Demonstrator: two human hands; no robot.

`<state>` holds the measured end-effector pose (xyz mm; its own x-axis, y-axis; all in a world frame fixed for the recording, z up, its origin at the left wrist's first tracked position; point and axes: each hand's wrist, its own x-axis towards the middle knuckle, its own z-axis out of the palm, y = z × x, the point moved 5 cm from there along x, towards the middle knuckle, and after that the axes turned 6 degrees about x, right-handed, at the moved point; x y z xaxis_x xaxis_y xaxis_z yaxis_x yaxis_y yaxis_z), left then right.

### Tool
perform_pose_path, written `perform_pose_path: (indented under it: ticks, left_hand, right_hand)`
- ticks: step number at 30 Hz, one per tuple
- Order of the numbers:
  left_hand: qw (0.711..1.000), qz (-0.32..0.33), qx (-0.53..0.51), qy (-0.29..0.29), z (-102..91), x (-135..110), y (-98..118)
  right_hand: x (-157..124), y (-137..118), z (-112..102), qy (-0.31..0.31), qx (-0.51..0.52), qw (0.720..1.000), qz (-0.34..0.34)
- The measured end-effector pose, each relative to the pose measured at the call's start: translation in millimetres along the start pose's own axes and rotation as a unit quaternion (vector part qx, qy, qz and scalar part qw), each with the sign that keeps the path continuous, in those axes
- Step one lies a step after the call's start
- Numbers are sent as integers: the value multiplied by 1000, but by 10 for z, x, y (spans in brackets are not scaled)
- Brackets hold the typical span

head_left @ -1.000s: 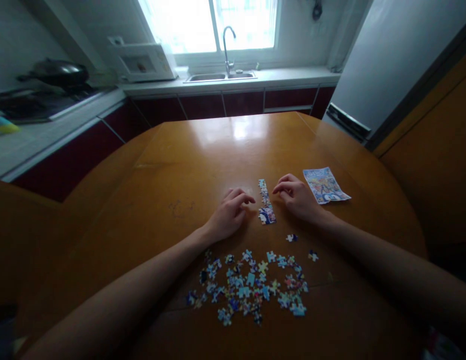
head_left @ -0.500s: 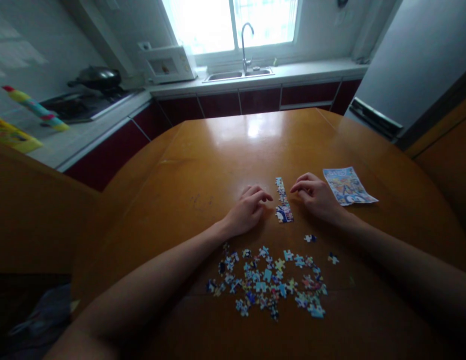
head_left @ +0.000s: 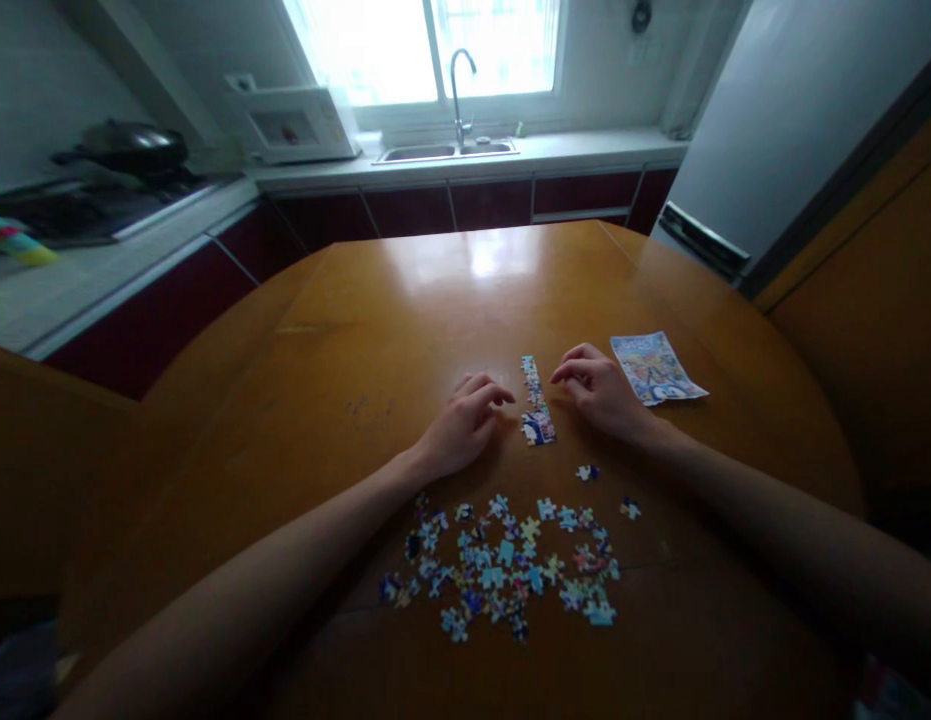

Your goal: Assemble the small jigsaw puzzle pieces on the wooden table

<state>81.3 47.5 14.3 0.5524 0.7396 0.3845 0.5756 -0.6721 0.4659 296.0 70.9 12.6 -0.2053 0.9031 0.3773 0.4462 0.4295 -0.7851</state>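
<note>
A short strip of joined puzzle pieces lies on the round wooden table. My left hand rests on the table just left of the strip, fingers curled and holding nothing I can see. My right hand rests just right of it, fingers curled with the fingertips near the strip's far end. A spread of several loose puzzle pieces lies nearer to me, between my forearms. Two stray pieces sit beside my right wrist.
A printed picture sheet lies right of my right hand. Beyond the table run a counter with a sink and tap, a microwave and a wok on a stove. A grey fridge stands at the right.
My head swung right, then back left, so the whole scene shifted. Both hands stay beside the strip of joined pieces with no visible movement.
</note>
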Motion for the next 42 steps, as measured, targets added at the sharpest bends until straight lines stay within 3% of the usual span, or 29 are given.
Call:
perform_pose_path:
  ticks: [4, 7, 9, 11, 14, 21, 27, 42]
  left_hand:
    - [1000, 1, -3, 2, -19, 6, 17]
    - [1000, 1, -9, -2, -33, 6, 29]
    - [1000, 0, -11, -2, -38, 4, 28]
    - [1000, 1, -13, 3, -41, 2, 25]
    - [1000, 1, -12, 6, -37, 5, 19]
    - [1000, 4, -11, 6, -29, 13, 15]
    - [1000, 7, -6, 2, -26, 5, 26]
    - [1000, 11, -9, 1, -21, -1, 21]
  right_hand:
    - [-23, -351, -96, -48, 0, 998, -38]
    - [-145, -754, -145, -167, 5, 983, -81]
    - [-296, -967, -152, -268, -8, 957, -111]
    - [-466, -1066, -162, -345, -28, 930, -124]
    - [-688, -1039, -180, -404, -35, 905, -125]
    - [-958, -826, -177, -423, -75, 895, -117]
    - [-1003, -823, -166, -412, -93, 894, -149]
    - [-1055, -769, -194, -418, -75, 898, -115]
